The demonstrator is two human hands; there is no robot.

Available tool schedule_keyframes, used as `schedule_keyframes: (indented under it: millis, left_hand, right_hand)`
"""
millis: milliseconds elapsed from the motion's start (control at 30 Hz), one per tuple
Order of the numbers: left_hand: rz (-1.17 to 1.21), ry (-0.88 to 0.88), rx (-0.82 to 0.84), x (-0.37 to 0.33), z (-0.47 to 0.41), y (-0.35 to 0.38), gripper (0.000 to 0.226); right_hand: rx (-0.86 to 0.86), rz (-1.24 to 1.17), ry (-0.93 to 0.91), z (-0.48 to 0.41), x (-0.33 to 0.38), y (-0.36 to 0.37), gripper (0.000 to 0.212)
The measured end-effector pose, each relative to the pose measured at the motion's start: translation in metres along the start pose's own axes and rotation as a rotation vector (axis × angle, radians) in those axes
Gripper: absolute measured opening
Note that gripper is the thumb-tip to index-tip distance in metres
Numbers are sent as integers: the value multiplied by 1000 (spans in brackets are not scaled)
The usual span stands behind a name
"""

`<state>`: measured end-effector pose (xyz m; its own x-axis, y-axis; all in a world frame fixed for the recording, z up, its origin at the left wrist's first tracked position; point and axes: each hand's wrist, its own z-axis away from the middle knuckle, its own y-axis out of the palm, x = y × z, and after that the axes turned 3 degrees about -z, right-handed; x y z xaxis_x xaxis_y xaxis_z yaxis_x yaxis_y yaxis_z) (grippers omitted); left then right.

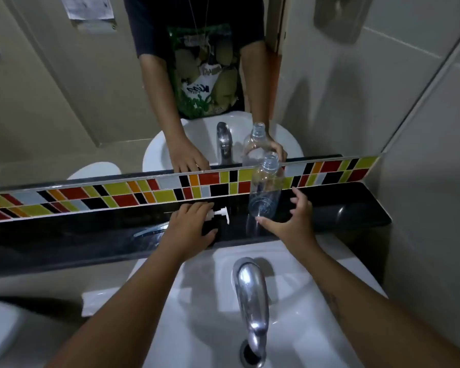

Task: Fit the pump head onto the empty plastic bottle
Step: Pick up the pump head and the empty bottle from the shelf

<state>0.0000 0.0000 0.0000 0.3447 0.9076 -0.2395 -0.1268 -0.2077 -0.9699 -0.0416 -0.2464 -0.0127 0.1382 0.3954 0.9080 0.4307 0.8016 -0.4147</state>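
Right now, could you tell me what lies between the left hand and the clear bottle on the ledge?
In the head view, only the white pump head under the left hand, then bare black ledge up to the clear bottle.

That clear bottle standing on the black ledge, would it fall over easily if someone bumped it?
Probably, yes. The clear bottle looks empty and tall for its base, so it is likely light and apt to tip. It stands on a glossy black ledge, where it may also slide. The right hand is open around its base, which should steady it; thin plastic would likely dent if squeezed.
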Motion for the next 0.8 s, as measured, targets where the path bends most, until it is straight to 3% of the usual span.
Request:
schedule_keyframes:
  millis: [100, 267, 433, 600, 800]
  left_hand:
    - [8, 5, -11, 3, -4, 1, 74]
    - [-1, 22, -17, 7, -10, 4, 70]
    - [-1, 16, -20, 13, -11, 8, 63]
    - [9, 16, -26, 16, -13, 8, 58]
    - [31, 3, -21, 11, -17, 0, 51]
  right_hand:
    - [69, -44, -5, -6, 5, 6, 131]
    - [67, -221, 8, -14, 2, 19, 133]
    - [104, -337, -36, -19, 0, 31, 113]
    - [111, -330, -31, -20, -4, 37, 75]
    - [108, -272, -53, -20, -6, 37, 67]
